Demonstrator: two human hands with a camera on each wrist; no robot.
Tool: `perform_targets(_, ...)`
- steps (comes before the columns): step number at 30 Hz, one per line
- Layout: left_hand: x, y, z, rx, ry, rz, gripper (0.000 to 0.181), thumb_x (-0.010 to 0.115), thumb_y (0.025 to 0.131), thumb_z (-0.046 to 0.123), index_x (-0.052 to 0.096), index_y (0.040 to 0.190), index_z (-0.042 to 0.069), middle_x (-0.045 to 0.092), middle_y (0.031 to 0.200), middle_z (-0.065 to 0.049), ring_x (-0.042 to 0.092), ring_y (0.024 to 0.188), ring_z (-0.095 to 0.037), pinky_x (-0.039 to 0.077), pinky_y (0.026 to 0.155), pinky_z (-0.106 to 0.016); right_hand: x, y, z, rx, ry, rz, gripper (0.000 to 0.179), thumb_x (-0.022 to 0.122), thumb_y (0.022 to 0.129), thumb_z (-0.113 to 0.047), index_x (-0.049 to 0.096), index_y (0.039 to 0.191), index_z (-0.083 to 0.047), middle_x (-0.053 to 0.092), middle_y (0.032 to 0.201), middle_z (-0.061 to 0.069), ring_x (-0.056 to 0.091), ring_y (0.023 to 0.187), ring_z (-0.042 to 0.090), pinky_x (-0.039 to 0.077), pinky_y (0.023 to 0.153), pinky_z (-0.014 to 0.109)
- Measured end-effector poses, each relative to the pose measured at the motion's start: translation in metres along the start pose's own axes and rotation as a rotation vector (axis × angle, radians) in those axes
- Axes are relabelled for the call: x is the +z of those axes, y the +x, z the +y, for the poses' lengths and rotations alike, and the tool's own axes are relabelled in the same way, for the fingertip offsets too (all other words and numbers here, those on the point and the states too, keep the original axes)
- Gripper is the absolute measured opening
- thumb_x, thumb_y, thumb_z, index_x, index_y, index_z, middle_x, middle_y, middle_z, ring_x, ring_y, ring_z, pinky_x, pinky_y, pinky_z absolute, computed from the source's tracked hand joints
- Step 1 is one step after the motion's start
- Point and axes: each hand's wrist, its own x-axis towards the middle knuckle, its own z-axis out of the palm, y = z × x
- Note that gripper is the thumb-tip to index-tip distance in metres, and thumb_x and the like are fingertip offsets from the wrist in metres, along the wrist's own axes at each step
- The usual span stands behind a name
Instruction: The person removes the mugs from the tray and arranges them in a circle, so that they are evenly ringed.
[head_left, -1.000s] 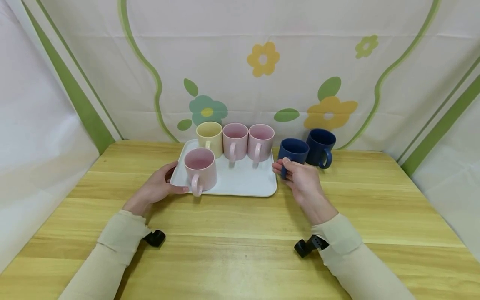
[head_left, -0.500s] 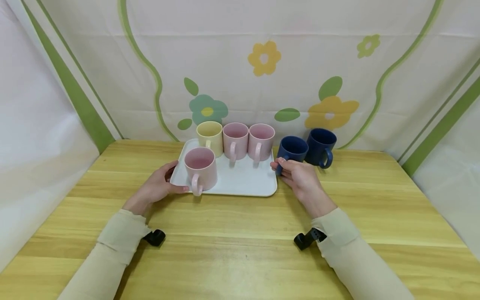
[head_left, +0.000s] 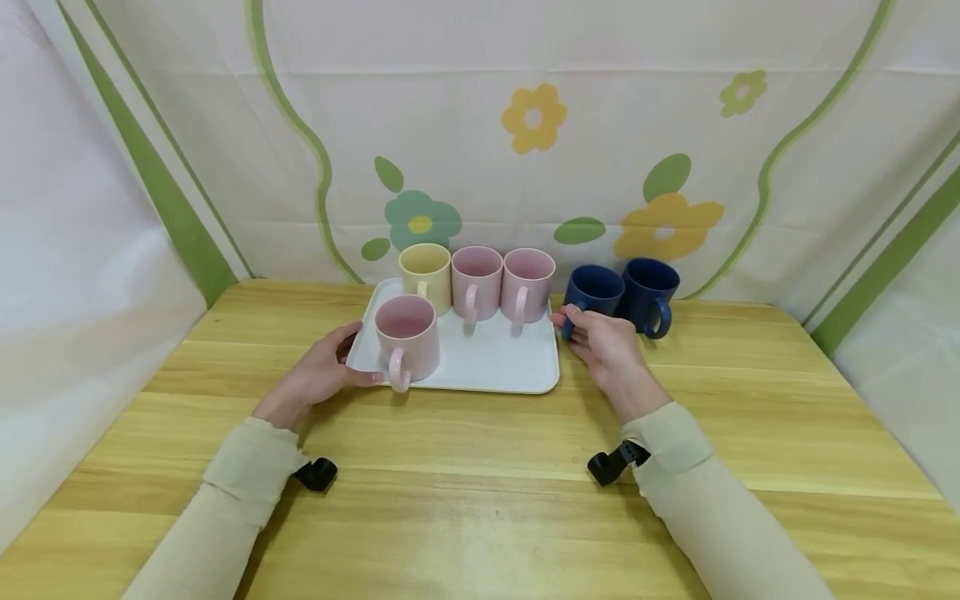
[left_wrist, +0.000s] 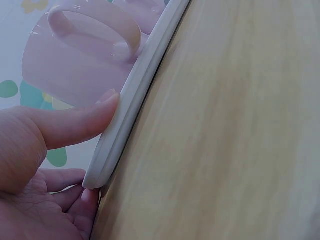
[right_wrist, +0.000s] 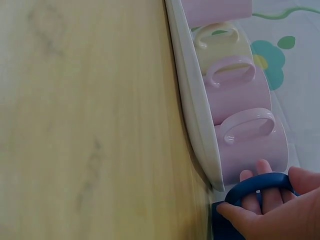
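A white tray lies on the wooden table with one pink mug at its front left. Along its back edge stand a yellow mug and two more pink mugs, handles facing the person. My left hand grips the tray's front left corner, thumb on the rim and fingers at the side, as the left wrist view shows. Just right of the tray, my right hand holds a dark blue mug by its handle, with fingers through the loop. This mug is upright.
A second dark blue mug stands close beside the held one, on its right. White curtain fabric with flower prints hangs behind the table and at both sides.
My right hand has moved the blue mug slightly back, away from the person. My left hand has stayed at the tray corner, and the tray and its mugs stand as before.
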Motion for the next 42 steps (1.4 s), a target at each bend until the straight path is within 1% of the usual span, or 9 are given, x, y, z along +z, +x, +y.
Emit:
perform_targets(6, 0.001, 0.0, 0.001, 0.021, -0.015, 0.002, 0.107, 0.083, 0.079, 0.017, 0.012, 0.158, 0.003, 0.026, 0.16, -0.022, 0.032, 0.142, -0.04, 0.027, 0.118, -0.056, -0.004, 0.001, -0.002, 0.007, 0.0, 0.013, 0.046, 0.059, 0.1, -0.023, 0.054, 0.141, -0.004, 0.062, 0.136, 0.011, 0.057, 0.129, 0.019, 0.036, 0.116, 0.036)
perform_targets(12, 0.001, 0.001, -0.001, 0.014, -0.026, 0.006, 0.108, 0.083, 0.079, 0.017, 0.012, 0.158, 0.004, 0.025, 0.161, -0.021, 0.032, 0.143, -0.04, 0.027, 0.118, -0.055, -0.008, -0.002, -0.005, -0.01, -0.057, -0.004, 0.046, 0.056, 0.102, -0.022, 0.05, 0.143, -0.003, 0.056, 0.142, 0.014, 0.054, 0.133, 0.022, 0.035, 0.117, 0.038)
perform_targets(14, 0.001, 0.002, -0.002, 0.008, -0.028, 0.007, 0.109, 0.084, 0.078, 0.018, 0.012, 0.159, 0.004, 0.025, 0.161, -0.021, 0.032, 0.143, -0.039, 0.027, 0.118, -0.055, -0.009, -0.005, -0.006, -0.013, -0.058, 0.013, 0.047, 0.058, 0.1, -0.02, 0.05, 0.143, -0.002, 0.061, 0.138, 0.013, 0.054, 0.133, 0.023, 0.037, 0.115, 0.038)
perform_targets(22, 0.001, 0.002, -0.001, -0.005, -0.015, 0.006, 0.109, 0.084, 0.078, 0.02, 0.012, 0.159, 0.005, 0.026, 0.161, -0.02, 0.032, 0.143, -0.039, 0.026, 0.118, -0.055, -0.006, -0.03, -0.015, -0.042, -0.221, 0.185, 0.044, 0.067, 0.094, -0.025, 0.061, 0.135, -0.01, 0.062, 0.136, 0.006, 0.061, 0.12, 0.022, 0.052, 0.099, 0.035)
perform_targets(28, 0.001, 0.0, 0.0, 0.001, -0.009, 0.017, 0.107, 0.084, 0.078, 0.019, 0.014, 0.159, 0.005, 0.028, 0.159, -0.022, 0.033, 0.142, -0.04, 0.026, 0.118, -0.055, 0.003, -0.044, -0.018, -0.152, -0.297, 0.26, 0.036, 0.07, 0.092, -0.03, 0.069, 0.122, -0.011, 0.066, 0.113, -0.004, 0.062, 0.106, 0.018, 0.056, 0.071, 0.021)
perform_targets(32, 0.001, 0.0, 0.0, -0.004, -0.008, 0.02, 0.107, 0.084, 0.078, 0.018, 0.014, 0.159, 0.005, 0.028, 0.159, -0.022, 0.033, 0.141, -0.04, 0.027, 0.118, -0.055, 0.017, -0.047, -0.016, -0.216, -0.373, 0.189, 0.034, 0.07, 0.093, -0.03, 0.07, 0.119, -0.01, 0.068, 0.115, -0.001, 0.064, 0.102, 0.015, 0.056, 0.074, 0.02)
perform_targets(36, 0.001, -0.001, 0.001, -0.003, -0.007, 0.019, 0.107, 0.084, 0.078, 0.018, 0.014, 0.158, 0.004, 0.028, 0.159, -0.022, 0.033, 0.141, -0.039, 0.027, 0.118, -0.055, 0.034, -0.047, -0.01, -0.233, -0.423, 0.049, 0.033, 0.069, 0.094, -0.028, 0.069, 0.121, -0.008, 0.069, 0.117, 0.005, 0.066, 0.101, 0.018, 0.058, 0.085, 0.031)
perform_targets(39, 0.001, -0.001, 0.001, -0.003, -0.004, 0.019, 0.107, 0.084, 0.078, 0.019, 0.014, 0.158, 0.004, 0.027, 0.16, -0.022, 0.032, 0.142, -0.04, 0.026, 0.118, -0.055, 0.049, -0.048, -0.004, -0.233, -0.414, -0.072, 0.034, 0.069, 0.093, -0.026, 0.068, 0.12, -0.006, 0.069, 0.115, 0.009, 0.068, 0.102, 0.024, 0.056, 0.093, 0.041)
perform_targets(42, 0.001, -0.001, 0.001, -0.007, -0.002, 0.019, 0.108, 0.084, 0.079, 0.02, 0.013, 0.159, 0.004, 0.026, 0.16, -0.022, 0.031, 0.143, -0.04, 0.026, 0.118, -0.055, 0.065, -0.05, 0.004, -0.216, -0.412, -0.176, 0.032, 0.07, 0.093, -0.026, 0.069, 0.119, -0.007, 0.07, 0.114, 0.008, 0.068, 0.103, 0.027, 0.055, 0.095, 0.045)
